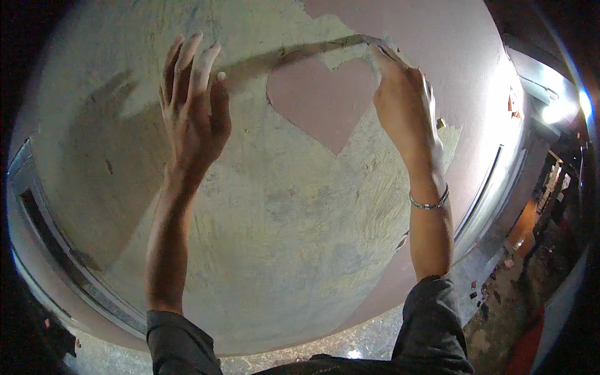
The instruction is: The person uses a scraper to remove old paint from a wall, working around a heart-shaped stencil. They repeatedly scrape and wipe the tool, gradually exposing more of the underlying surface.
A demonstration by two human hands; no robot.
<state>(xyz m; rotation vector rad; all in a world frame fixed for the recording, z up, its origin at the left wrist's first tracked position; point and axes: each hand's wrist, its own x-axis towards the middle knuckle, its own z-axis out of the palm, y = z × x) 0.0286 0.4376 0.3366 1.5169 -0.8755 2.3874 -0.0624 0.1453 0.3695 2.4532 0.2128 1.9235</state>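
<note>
Before me is a broad upright wall surface (300,225) with a patchy, scraped yellowish-grey face. A heart-shaped patch of pink coating (323,101) stands out on it. My right hand (405,103) is at the heart's upper right, its fingers closed on a thin, flat grey blade (370,39) that is mostly hidden by them; its exact kind is unclear. My left hand (197,98) is raised left of the heart with fingers spread and nothing in it. Whether its fingertips touch the surface cannot be told.
More pink coating (403,18) covers the upper right, with a ragged edge. Framed strips with dark slots run along the left (70,253) and right (483,187) sides. Below lies a speckled floor (370,335). Small debris (480,295) is scattered at lower right, and a bright lamp (560,110) shines there higher up.
</note>
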